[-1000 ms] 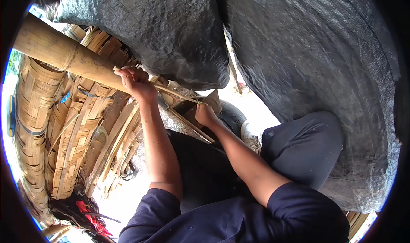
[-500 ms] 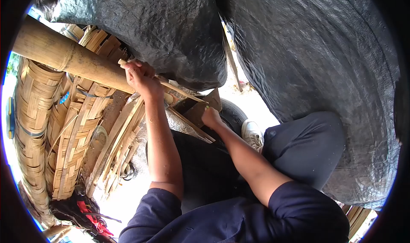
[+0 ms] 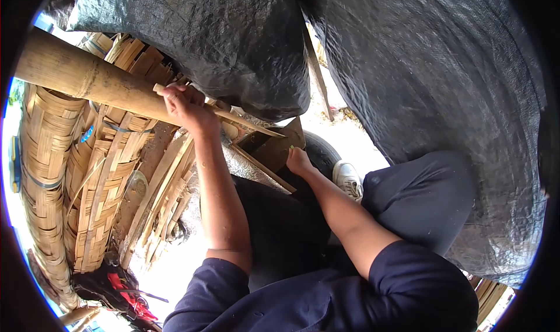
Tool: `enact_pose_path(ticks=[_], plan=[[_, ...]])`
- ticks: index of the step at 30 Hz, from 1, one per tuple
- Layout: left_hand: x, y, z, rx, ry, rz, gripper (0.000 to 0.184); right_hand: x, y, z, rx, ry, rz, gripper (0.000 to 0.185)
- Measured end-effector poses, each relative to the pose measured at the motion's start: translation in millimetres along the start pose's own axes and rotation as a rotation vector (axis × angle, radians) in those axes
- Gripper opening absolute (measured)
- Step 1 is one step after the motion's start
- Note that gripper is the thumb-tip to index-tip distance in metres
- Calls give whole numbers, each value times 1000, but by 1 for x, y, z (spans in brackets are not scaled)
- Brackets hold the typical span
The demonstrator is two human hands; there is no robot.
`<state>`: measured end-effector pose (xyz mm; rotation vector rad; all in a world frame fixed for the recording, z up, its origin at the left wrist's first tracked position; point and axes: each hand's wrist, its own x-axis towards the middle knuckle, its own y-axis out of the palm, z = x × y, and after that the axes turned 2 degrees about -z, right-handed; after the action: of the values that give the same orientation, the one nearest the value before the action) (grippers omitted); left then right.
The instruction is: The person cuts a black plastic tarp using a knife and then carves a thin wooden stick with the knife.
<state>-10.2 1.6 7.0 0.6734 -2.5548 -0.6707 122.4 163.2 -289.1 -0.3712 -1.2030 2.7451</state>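
My left hand (image 3: 188, 105) is closed around a pale bamboo stick (image 3: 248, 123), whose short end pokes out past the thumb side. The stick slants down to the right, and its far end lies over a brown flat piece with a pointed corner (image 3: 293, 131). My right hand (image 3: 300, 161) is a fist just below that end, apart from the stick. A small yellow-green bit shows at its knuckles; whatever the fist holds is hidden. A thick bamboo pole (image 3: 87, 78) runs behind my left hand.
Woven bamboo rolls (image 3: 49, 174) stand at the left beside split bamboo strips (image 3: 160, 198). Black plastic sheeting (image 3: 431, 69) hangs ahead and at the right. A dark tyre-like ring (image 3: 321, 154) lies near my white shoe (image 3: 347, 179). Red and black items (image 3: 128, 294) lie lower left.
My left hand has shifted slightly left with the stick. My right fist has moved a little right, widening the space between it and the stick's far end.
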Motion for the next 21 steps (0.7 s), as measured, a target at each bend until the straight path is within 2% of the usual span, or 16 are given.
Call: enact_pose_path(ticks=[2, 3, 5, 6, 8, 10, 13, 15, 17, 18, 20, 21], plan=[[-2, 7, 2, -22, -20, 18, 41, 8, -9, 27, -49, -104, 305, 33], [-1, 8, 2, -22, -25, 14, 41, 5, -9, 40, 6, -266, 196, 33], [2, 7, 3, -21, -41, -24, 40, -5, -37, 110, 318, -147, -165, 32], [3, 5, 4, -22, -46, -23, 40, -5, -51, 133, 361, -188, -177, 30], [10, -5, 3, -29, -44, -72, 40, -5, -86, 175, 445, -140, 8, 30], [12, -16, 2, -37, -45, -43, 40, 3, -72, 179, 434, -257, -87, 29], [16, -26, 3, -103, -84, -81, 41, 2, -62, 157, 381, -165, 7, 30], [14, -26, -1, -107, -86, -75, 42, 12, -11, 92, 264, -235, -91, 32], [12, -23, -1, -112, -89, -68, 42, 10, -6, 34, 88, -67, 119, 36], [11, -20, -1, -104, -74, -22, 42, 7, 0, 8, 96, -3, 70, 39], [7, -11, 2, -98, -62, 26, 42, 5, -5, 0, 104, 66, 17, 42], [5, -5, 2, -110, -70, 75, 41, 6, -23, 12, 153, 177, 164, 45]])
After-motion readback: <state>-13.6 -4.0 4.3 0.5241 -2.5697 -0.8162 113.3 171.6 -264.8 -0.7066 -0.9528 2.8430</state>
